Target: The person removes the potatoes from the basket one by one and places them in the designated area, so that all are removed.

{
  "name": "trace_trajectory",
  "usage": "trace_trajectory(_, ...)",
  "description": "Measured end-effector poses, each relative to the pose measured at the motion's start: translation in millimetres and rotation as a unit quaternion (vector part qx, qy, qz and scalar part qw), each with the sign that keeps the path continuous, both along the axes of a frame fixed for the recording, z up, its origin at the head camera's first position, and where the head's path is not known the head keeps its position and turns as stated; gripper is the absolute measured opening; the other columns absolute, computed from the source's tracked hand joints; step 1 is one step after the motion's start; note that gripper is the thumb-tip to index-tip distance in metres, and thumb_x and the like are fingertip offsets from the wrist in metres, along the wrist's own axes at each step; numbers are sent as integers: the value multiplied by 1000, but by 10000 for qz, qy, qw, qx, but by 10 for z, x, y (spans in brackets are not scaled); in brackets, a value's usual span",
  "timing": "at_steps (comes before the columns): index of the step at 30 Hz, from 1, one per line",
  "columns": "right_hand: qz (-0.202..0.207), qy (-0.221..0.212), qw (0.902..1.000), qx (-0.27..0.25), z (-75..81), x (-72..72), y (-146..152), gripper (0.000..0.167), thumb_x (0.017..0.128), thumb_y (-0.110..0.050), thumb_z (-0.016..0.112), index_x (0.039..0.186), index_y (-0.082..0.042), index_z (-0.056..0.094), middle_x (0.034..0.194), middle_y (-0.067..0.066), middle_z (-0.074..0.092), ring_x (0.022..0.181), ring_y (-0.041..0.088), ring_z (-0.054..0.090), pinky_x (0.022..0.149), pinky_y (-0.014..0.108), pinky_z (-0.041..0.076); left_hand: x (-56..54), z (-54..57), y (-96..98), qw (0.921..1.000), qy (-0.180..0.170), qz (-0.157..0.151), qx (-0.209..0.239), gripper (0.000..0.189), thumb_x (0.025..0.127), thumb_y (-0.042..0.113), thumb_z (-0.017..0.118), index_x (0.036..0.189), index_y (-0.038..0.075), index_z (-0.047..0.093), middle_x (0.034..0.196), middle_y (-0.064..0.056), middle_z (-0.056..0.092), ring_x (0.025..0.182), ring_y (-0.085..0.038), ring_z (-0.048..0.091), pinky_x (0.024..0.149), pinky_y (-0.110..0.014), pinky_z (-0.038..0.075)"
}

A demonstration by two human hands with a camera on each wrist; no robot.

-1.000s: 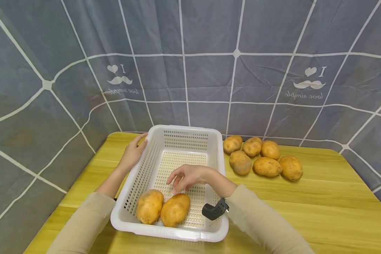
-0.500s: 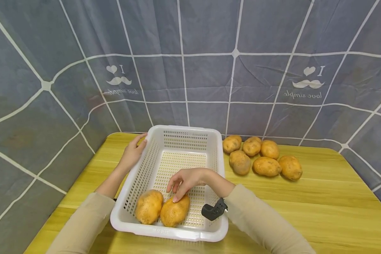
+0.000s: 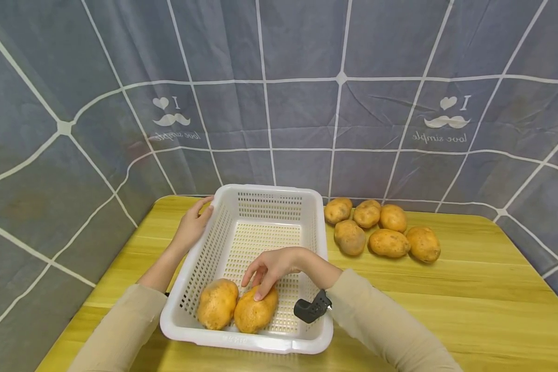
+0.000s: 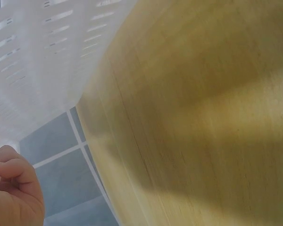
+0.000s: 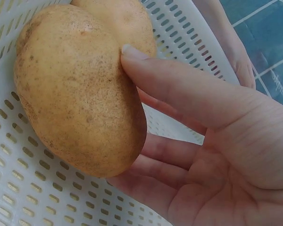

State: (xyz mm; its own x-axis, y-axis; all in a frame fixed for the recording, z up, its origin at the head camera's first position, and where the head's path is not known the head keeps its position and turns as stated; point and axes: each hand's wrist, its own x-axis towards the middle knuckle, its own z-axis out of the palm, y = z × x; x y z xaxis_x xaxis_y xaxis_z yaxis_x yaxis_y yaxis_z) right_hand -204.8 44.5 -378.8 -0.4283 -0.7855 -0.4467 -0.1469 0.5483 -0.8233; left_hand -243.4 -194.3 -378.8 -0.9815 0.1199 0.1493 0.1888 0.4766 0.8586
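A white perforated plastic basket [image 3: 242, 339] stands on the wooden table with two large potatoes in its near left part. My right hand [image 3: 272, 266] reaches inside and grips the right-hand potato [image 3: 254, 314]. Seen from the right wrist, the thumb lies on this potato's [image 5: 80, 94] edge while the other fingers curl in at its far side, their tips partly hidden. Touching it on the left is the second potato [image 3: 217, 305]. My left hand [image 3: 192, 227] holds the basket's left rim from outside; the left wrist view shows its curled fingers [image 4: 16, 169].
Several more potatoes [image 3: 389, 243] lie grouped on the table [image 3: 469, 299], right of the basket near the back edge. A grey curtain [image 3: 302, 113] with white lines hangs behind and on both sides. A black wrist device [image 3: 312, 308] sits under the right sleeve's cuff.
My right hand has come down towards me, and its thumb now lies on the right-hand potato. The left hand stays on the rim. The head view has shifted slightly.
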Motion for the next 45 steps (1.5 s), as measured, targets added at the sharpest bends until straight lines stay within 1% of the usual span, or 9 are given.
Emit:
trace_trajectory(4,82,-58,9999,41,-4,2,1,37,79,-1,73,115,-5,65,103,5,68,93,6,60,82,20,48,122,156,78,9999,-93,-20,34,48,103,23,37,144,0,30,115,-31,53,85,-35,61,60,-25,51)
trace_trajectory(7,175,-116,9998,25,-8,1,7,34,79,0,72,112,-3,66,98,5,69,88,6,61,78,20,49,104,128,75,10000,-94,-4,-1,48,103,24,36,144,1,30,115,-30,54,84,-33,62,61,-27,52)
trace_trajectory(11,239,-95,9996,79,-12,-2,15,28,78,0,73,106,-3,69,89,2,69,81,5,60,72,19,49,-31,-46,0,10000,-11,8,-9,50,102,33,37,146,9,31,114,-26,56,80,-25,63,61,-29,54)
trace_trajectory(20,547,42,9981,271,24,-30,33,33,78,-2,74,110,-7,67,92,0,66,84,7,59,73,19,49,-33,-1,1,9999,131,6,-101,50,102,32,37,145,8,33,118,-27,54,85,-30,61,63,-27,52)
trace_trajectory(22,633,-30,9975,304,29,-34,41,34,78,-2,73,110,-7,66,91,0,67,84,7,60,73,19,49,-29,5,-1,9998,165,11,-132,49,102,31,37,144,6,33,118,-27,54,85,-30,61,63,-26,51)
trace_trajectory(31,909,-189,9951,328,18,-21,66,37,78,-2,74,113,-11,65,82,0,65,77,7,57,68,19,47,-25,-26,-6,9999,46,20,-123,49,102,33,37,144,8,34,113,-26,56,77,-21,62,61,-28,52)
trace_trajectory(38,922,-317,9944,396,13,-2,62,37,75,0,75,109,-11,67,78,3,63,71,7,57,63,20,49,-14,-38,-29,9999,66,19,-112,50,102,32,37,144,5,33,110,-27,57,73,-16,61,60,-28,52)
trace_trajectory(41,860,-534,9938,453,21,5,67,36,76,2,74,108,-12,67,77,6,65,69,8,59,62,20,49,-12,-34,-27,9999,87,6,-103,50,102,33,37,144,6,34,110,-26,57,72,-15,61,61,-27,52)
trace_trajectory(45,670,-749,9931,597,33,11,76,33,76,2,74,104,-15,67,73,7,67,65,9,59,58,19,49,-17,-37,-18,9999,120,11,-78,51,102,34,38,144,6,34,111,-26,57,75,-18,61,61,-26,52)
